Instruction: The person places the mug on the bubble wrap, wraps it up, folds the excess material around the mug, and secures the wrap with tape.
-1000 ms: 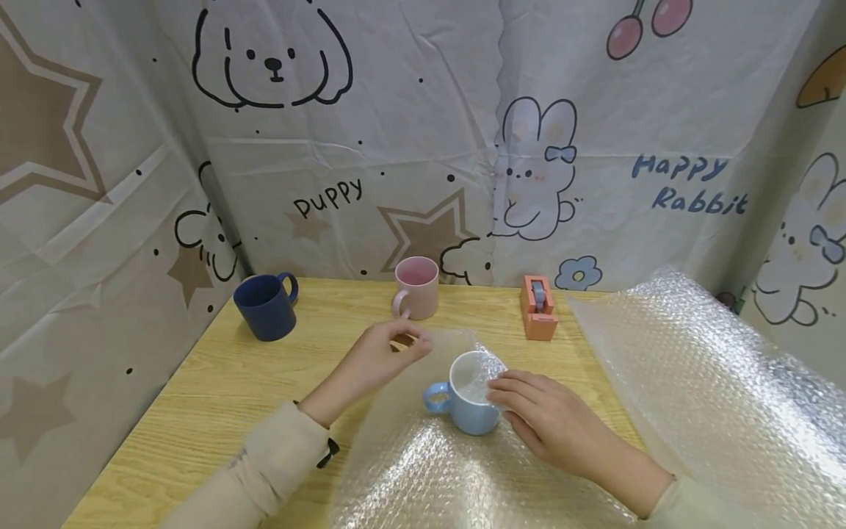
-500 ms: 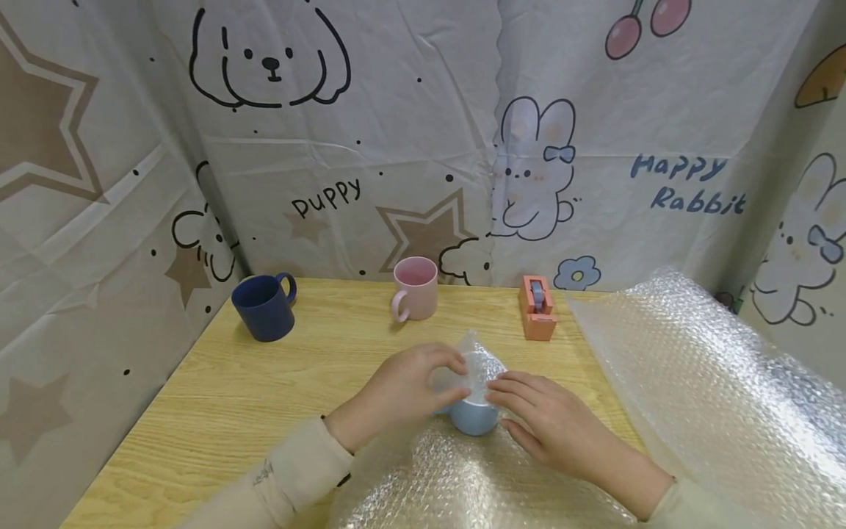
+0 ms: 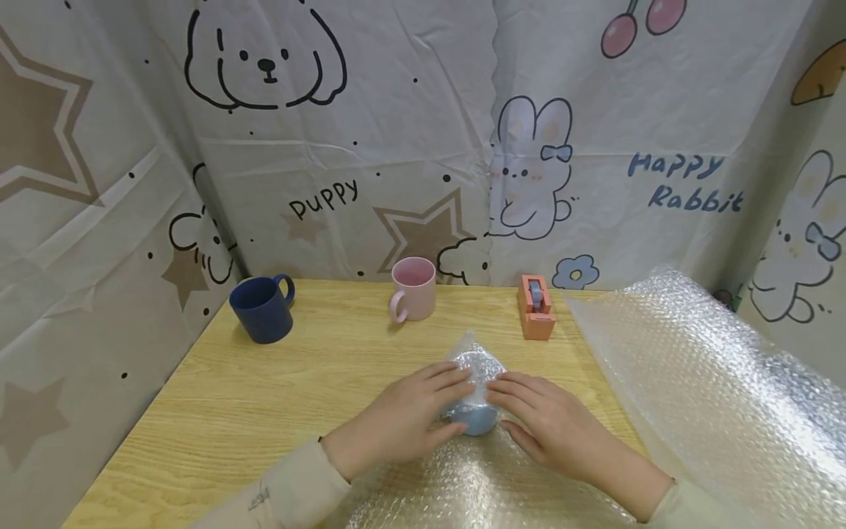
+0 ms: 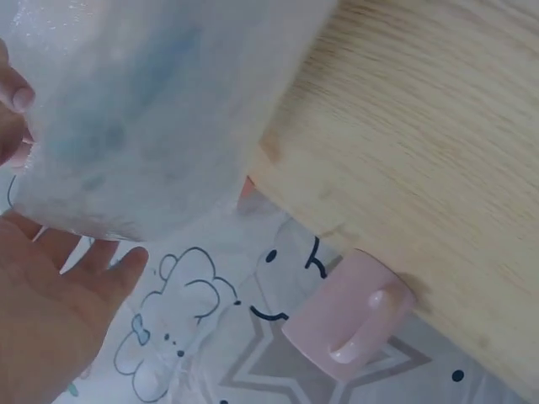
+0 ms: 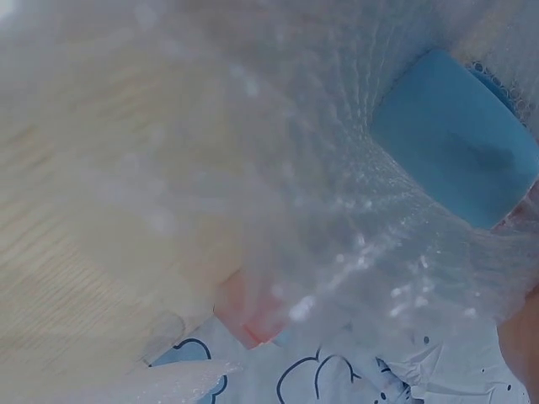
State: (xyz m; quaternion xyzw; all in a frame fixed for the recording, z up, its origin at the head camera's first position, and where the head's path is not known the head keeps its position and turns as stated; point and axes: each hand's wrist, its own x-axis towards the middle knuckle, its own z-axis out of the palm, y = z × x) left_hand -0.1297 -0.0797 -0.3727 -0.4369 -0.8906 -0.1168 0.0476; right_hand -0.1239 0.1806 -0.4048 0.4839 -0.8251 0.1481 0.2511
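A light blue mug (image 3: 477, 421) stands upright near the front middle, a flap of bubble wrap (image 3: 477, 367) folded over its mouth. My left hand (image 3: 403, 415) lies on the flap from the left, fingers extended across it and thumb low at the mug's side. From the other side my right hand (image 3: 551, 419) rests extended fingertips on the flap, its thumb held apart below. The mug's handle is hidden behind my left hand. In the right wrist view the blue mug (image 5: 459, 139) shows beside the clear bubble wrap (image 5: 337, 194).
Behind stand a dark blue mug (image 3: 262, 308) on the left, a pink mug (image 3: 414, 289) at mid-table and an orange tape dispenser (image 3: 536, 307). A large sheet of bubble wrap (image 3: 700, 367) covers the right side. A printed cloth (image 3: 410, 110) hangs behind the wooden table (image 3: 198, 411).
My left hand has brought the left part of the bubble wrap rightward over the mug and flattened its fingers there. My right hand has stayed at the rim.
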